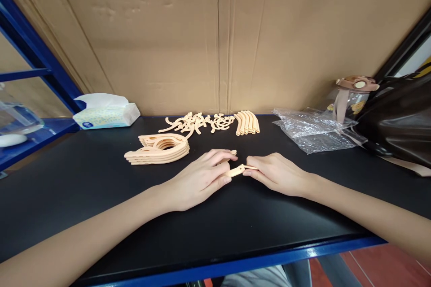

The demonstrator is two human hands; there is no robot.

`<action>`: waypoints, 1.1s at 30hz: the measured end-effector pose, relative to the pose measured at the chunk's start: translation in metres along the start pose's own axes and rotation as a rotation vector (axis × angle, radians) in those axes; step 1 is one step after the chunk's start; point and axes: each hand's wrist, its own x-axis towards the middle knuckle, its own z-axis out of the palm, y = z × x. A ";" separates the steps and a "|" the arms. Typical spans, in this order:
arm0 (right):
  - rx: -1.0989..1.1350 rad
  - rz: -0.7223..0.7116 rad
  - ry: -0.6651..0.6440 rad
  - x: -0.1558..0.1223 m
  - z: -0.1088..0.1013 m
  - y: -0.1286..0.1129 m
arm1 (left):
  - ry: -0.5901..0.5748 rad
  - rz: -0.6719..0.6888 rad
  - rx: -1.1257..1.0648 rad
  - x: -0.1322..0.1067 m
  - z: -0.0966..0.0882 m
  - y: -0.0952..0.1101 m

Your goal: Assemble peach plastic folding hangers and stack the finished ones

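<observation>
My left hand (205,177) is closed around a beige plastic hanger arm (235,171) above the black tabletop. A small round hole shows near the arm's right end. My right hand (274,172) pinches a thin beige hanger piece (251,167) that meets this end; its full shape is hidden by the fingers. Left of my hands lies a stack of folded beige hangers (161,154). Behind it are a loose heap of small beige hook pieces (190,122) and a second small heap (220,122). Several curved beige arms (247,123) lie side by side to their right.
A tissue pack (106,112) sits at the back left by a blue metal frame (50,71). Crumpled clear plastic (310,132), a strapped bottle (357,94) and a dark bag (400,121) occupy the right. Cardboard (161,31) stands behind the black table (188,237).
</observation>
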 end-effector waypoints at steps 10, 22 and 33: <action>-0.162 -0.065 0.051 0.000 0.000 -0.004 | 0.015 0.002 -0.008 0.000 0.001 -0.001; -0.434 -0.170 0.154 -0.002 0.000 -0.004 | -0.029 -0.013 0.013 0.001 0.001 -0.002; -0.465 -0.213 0.335 -0.001 -0.002 -0.007 | -0.053 0.012 0.034 0.002 0.002 -0.001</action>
